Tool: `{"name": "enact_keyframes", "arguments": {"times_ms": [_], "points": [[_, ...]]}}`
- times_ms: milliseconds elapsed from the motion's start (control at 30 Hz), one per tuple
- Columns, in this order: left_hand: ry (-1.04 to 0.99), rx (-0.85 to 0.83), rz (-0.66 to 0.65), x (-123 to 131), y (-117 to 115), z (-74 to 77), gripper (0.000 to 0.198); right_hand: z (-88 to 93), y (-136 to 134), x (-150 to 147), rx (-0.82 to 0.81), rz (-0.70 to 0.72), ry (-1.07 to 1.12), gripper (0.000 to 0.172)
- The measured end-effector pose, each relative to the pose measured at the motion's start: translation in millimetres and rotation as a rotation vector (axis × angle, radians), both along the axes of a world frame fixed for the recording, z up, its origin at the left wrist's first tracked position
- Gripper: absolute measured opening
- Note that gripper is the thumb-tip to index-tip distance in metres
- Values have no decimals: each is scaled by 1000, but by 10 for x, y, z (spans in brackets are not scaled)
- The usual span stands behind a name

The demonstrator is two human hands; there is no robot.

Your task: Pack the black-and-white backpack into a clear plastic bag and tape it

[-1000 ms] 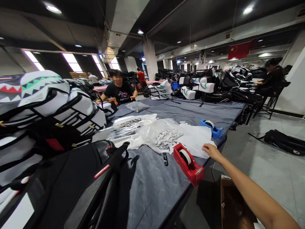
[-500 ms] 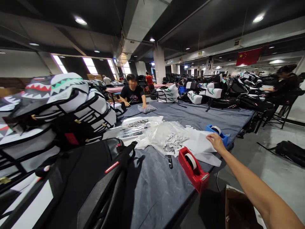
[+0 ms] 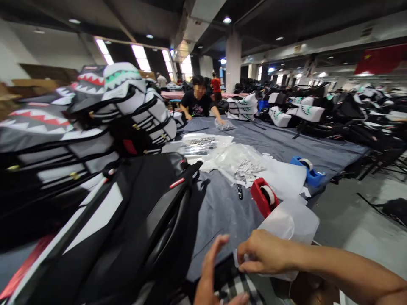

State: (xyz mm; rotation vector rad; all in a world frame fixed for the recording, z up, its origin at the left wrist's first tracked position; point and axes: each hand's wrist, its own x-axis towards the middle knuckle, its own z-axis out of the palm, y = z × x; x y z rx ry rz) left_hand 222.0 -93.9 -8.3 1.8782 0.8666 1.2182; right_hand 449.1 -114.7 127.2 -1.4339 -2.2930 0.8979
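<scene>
Left hand [image 3: 208, 277] low at bottom edge, fingers loose and spread, nothing in them, partly cut off by the frame. Right hand [image 3: 265, 252] just beside it, fingers curled in and pinching a white translucent sheet [image 3: 291, 218]; paper or plastic, can't tell. Sheet hangs at the near table edge, behind and around the right wrist, its upper part in front of the red dispenser [image 3: 263, 197]. Checked cloth [image 3: 243, 292] below the hands. Black bag [image 3: 130, 212] lies to the left, a white panel on it. On the table [image 3: 219, 212]: small black tool [image 3: 240, 192] near the red dispenser, more white sheets [image 3: 284, 173] beyond, blue dispenser [image 3: 313, 176] right of them, clear bag [image 3: 229, 156] with white slips on it or in it. Piled patterned bags [image 3: 124, 84] at left. Far side: co-worker [image 3: 199, 101], one hand on a plastic packet [image 3: 227, 126]; more bags [image 3: 243, 106] behind.
</scene>
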Motion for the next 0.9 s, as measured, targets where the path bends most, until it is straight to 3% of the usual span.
{"name": "enact_keyframes", "arguments": {"times_ms": [67,167,267,367,500,633,700,800,900], "points": [[-78,-353,-184,223,-113,54,69,-220,53,-214,-151,23,105,3],[-122,-645,-178,226,-182,217,47,-473,225,-249,-317,-55,251,21],[-172,-719,-83,17,-238,271,42,-635,430,-188,-461,-136,268,45],[-232,-706,31,-142,-318,171,46,-744,537,-183,-595,-110,284,47],[-242,-604,249,-193,-390,28,44,-859,457,-303,-748,-95,442,58],[-232,-446,403,-217,-439,26,37,-949,232,-461,-930,-238,595,69],[-139,-273,425,-251,-468,30,35,-967,125,-498,-1007,-325,644,68],[78,103,355,-298,-485,-22,36,-951,24,-486,-1193,-397,673,65],[238,439,323,-286,-449,-113,32,-891,-1,-474,-1181,-356,667,55]]}}
